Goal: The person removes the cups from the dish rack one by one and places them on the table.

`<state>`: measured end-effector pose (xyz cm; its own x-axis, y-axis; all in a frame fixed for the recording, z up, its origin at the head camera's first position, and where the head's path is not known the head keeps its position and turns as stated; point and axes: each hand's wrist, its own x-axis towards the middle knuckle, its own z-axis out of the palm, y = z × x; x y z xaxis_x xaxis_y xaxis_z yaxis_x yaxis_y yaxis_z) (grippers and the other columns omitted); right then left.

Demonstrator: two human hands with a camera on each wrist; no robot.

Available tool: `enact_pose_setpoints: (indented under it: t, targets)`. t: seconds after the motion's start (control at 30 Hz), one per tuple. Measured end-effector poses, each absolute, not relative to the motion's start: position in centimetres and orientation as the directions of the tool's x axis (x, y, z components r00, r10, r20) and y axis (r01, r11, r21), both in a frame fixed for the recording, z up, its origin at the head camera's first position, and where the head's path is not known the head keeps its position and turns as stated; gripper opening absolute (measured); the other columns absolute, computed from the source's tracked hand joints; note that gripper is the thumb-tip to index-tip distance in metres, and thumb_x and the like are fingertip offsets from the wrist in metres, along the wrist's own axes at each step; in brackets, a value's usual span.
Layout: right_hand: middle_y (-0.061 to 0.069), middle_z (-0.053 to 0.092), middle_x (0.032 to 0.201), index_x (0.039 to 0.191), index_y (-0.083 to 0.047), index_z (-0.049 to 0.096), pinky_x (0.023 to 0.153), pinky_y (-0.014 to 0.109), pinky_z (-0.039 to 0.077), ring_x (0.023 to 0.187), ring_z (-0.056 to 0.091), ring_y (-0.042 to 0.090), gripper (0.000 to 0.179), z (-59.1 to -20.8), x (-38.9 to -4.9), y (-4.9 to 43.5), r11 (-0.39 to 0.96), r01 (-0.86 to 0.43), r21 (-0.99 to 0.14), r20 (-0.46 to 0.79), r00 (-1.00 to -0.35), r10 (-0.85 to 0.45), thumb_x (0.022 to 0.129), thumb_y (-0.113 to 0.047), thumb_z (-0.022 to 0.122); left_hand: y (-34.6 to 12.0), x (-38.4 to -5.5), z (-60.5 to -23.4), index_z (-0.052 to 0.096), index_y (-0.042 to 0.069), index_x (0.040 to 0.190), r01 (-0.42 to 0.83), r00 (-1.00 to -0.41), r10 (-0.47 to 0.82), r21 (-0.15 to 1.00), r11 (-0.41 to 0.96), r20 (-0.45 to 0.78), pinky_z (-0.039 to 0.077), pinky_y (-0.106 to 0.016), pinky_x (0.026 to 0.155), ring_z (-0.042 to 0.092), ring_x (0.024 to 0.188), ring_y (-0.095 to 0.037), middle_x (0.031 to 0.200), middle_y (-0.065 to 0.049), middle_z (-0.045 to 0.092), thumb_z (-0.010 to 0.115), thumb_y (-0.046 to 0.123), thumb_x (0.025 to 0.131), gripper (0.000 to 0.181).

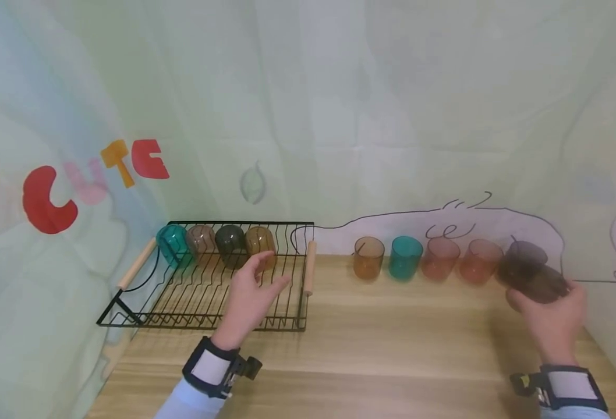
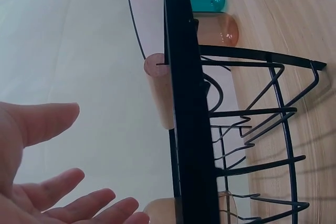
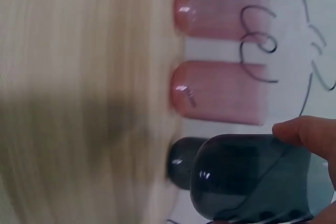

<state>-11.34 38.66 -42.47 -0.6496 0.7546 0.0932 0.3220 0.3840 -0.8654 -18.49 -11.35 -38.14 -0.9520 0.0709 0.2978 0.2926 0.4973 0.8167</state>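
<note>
My right hand grips a dark grey glass cup, tilted and raised off the table; the right wrist view shows the thumb at its rim end. Behind it stands another dark cup, partly hidden. Over the black wire rack my left hand hovers with thumb and fingers spread, holding nothing. Just beyond its fingertips is an amber cup upside down in the rack. A dark cup, a brownish cup and a teal cup line up to its left, also inverted.
Upright on the wooden table, along the back, stand an amber cup, a teal cup and two pink cups. The rack has wooden handles at both ends. A printed curtain hangs behind.
</note>
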Motion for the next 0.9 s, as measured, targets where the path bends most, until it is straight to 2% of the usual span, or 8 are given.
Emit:
enact_pose_setpoints:
  t: [0.27,0.67,0.9]
  targets:
    - [0.022,0.012,0.149,0.147,-0.007,0.000,0.107,0.049,0.018,0.133,0.016,0.039,0.114,-43.4,-12.1,40.6,0.350,0.407,-0.844,0.007,-0.643,0.766,0.070,-0.036,0.078,-11.4,-18.4,-38.1,0.048,0.019,0.131,0.290,-0.952,0.073,0.794,0.534,0.299,0.040,-0.042,0.093,0.045,0.118,-0.017,0.129,0.001,0.050,0.065,0.054,0.080,0.064]
    - [0.028,0.016,0.145,0.145,0.000,0.003,0.107,0.047,0.017,0.132,0.019,0.041,0.108,-44.2,-12.5,41.9,0.372,0.428,-0.824,0.014,-0.640,0.768,0.073,-0.035,0.075,-11.7,-18.4,-38.1,0.050,0.014,0.129,0.285,-0.955,0.091,0.793,0.539,0.281,0.039,-0.043,0.094,0.043,0.120,-0.019,0.129,-0.003,0.051,0.066,0.052,0.080,0.064]
    - [0.029,0.017,0.145,0.145,0.001,0.003,0.106,0.049,0.019,0.130,0.021,0.043,0.108,-45.0,-12.3,42.9,0.386,0.438,-0.812,0.018,-0.642,0.767,0.074,-0.038,0.074,-11.8,-18.3,-38.1,0.051,0.018,0.126,0.293,-0.953,0.091,0.799,0.526,0.289,0.038,-0.041,0.095,0.043,0.119,-0.017,0.127,0.000,0.052,0.066,0.054,0.080,0.061]
